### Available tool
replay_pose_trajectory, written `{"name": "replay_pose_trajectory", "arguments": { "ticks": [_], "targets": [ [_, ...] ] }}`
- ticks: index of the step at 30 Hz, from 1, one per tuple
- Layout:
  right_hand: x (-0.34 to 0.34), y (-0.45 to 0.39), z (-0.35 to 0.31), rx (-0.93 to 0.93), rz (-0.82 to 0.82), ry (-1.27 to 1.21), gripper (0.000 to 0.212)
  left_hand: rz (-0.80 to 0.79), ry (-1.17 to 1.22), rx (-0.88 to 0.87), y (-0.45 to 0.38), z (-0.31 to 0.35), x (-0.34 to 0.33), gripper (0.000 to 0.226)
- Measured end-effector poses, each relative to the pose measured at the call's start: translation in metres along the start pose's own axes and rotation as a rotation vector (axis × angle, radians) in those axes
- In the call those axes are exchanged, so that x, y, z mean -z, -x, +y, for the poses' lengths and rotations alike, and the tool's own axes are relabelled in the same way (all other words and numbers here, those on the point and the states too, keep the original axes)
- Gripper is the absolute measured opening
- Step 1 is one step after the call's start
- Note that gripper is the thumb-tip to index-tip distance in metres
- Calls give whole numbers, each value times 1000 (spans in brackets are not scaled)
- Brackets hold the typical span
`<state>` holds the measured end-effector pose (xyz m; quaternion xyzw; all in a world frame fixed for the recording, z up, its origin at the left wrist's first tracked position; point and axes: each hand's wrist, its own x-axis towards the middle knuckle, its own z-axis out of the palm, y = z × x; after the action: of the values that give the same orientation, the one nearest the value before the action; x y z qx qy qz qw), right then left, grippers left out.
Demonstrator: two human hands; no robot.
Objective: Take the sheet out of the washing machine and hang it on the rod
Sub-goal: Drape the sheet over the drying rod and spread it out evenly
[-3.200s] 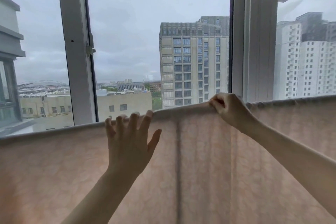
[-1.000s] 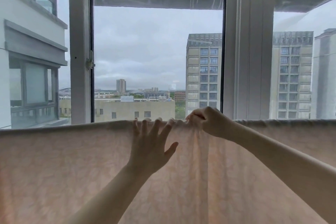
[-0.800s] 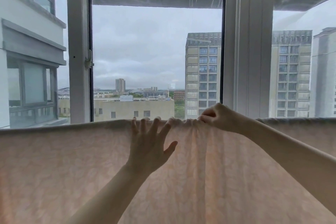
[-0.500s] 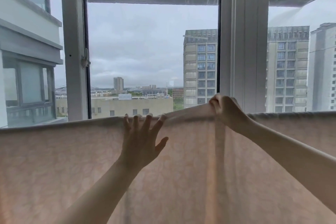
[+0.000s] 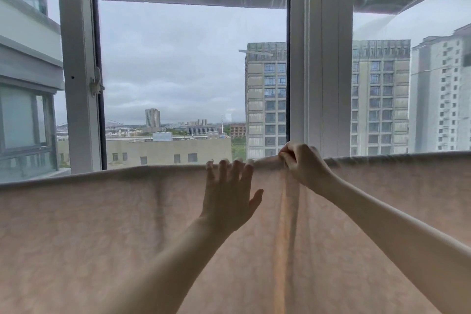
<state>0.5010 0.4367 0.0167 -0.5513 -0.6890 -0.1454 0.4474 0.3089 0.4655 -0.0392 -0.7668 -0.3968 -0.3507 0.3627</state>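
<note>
A pale pink patterned sheet (image 5: 102, 224) hangs across the whole width in front of me, draped over a rod that it hides; its top edge runs level at mid height. My left hand (image 5: 228, 199) lies flat on the cloth just under the top edge, fingers spread and fingertips at the edge. My right hand (image 5: 299, 164) is pinched on the sheet's top edge right beside it, with a vertical fold dropping below its grip. The washing machine is out of view.
Behind the sheet stands a white-framed window (image 5: 313, 58) with an opened sash and its latch (image 5: 95, 85) at the left. Tall buildings and grey sky show outside. The sheet hides everything below it.
My right hand has slid along the top edge away from and back toward the left hand, bunching and smoothing the cloth. My left hand has stayed flat on the sheet.
</note>
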Motion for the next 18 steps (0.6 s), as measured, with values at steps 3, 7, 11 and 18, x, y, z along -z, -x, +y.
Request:
{"name": "replay_pose_trajectory", "arguments": {
  "ticks": [3, 7, 11, 18],
  "targets": [
    [12, 4, 0, -1, -112, -89, 18, 24, -19, 26, 1, 4, -7, 64],
    [35, -3, 6, -61, -270, -164, 29, 31, -25, 15, 0, 1, -11, 66],
    [40, 0, 16, -13, -189, 89, 16, 48, -33, 18, 0, 1, -12, 67],
    [35, -5, 24, -175, 168, 125, 20, 82, -61, 1, 2, -5, -13, 68]
  ]
}}
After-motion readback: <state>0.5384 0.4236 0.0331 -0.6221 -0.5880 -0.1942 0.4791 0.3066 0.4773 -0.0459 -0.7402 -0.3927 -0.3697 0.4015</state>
